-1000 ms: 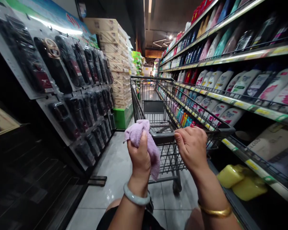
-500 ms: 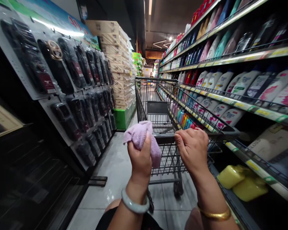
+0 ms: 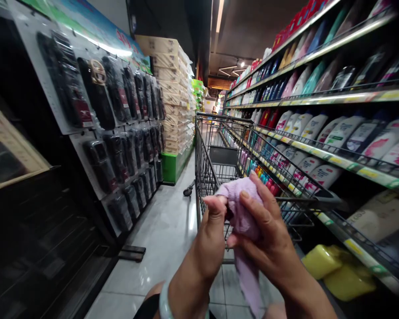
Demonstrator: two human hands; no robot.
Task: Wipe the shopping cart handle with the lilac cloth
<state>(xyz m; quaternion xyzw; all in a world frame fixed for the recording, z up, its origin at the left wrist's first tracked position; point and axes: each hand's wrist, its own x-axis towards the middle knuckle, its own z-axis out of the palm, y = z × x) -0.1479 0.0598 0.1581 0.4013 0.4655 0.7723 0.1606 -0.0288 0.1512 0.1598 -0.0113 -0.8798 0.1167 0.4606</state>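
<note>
My right hand (image 3: 272, 235) grips a crumpled light-purple cloth (image 3: 242, 212), with its thumb below and fingers over the top. One long end of the cloth dangles beneath that hand. Against the cloth's left side is my left hand (image 3: 209, 239), its thumb stretched up and apart; most of its other fingers are hidden behind the thumb and cloth. A pale bangle (image 3: 165, 301) circles the left wrist. Just beyond both hands stands a dark wire shopping cart (image 3: 208, 155), and neither hand visibly grips its handle.
Shelves of shampoo bottles (image 3: 339, 133) run along the right side, with yellow bottles (image 3: 347, 279) low down. On the left is a rack of packaged black belts (image 3: 96, 93), its foot (image 3: 132, 253) jutting onto the tiled floor (image 3: 126, 279). Stacked cartons (image 3: 168, 93) stand beyond it.
My right hand has left the cart handle and taken hold of the cloth. My left hand has moved right, its thumb now lifted off the cloth. The cart sits slightly farther right in view.
</note>
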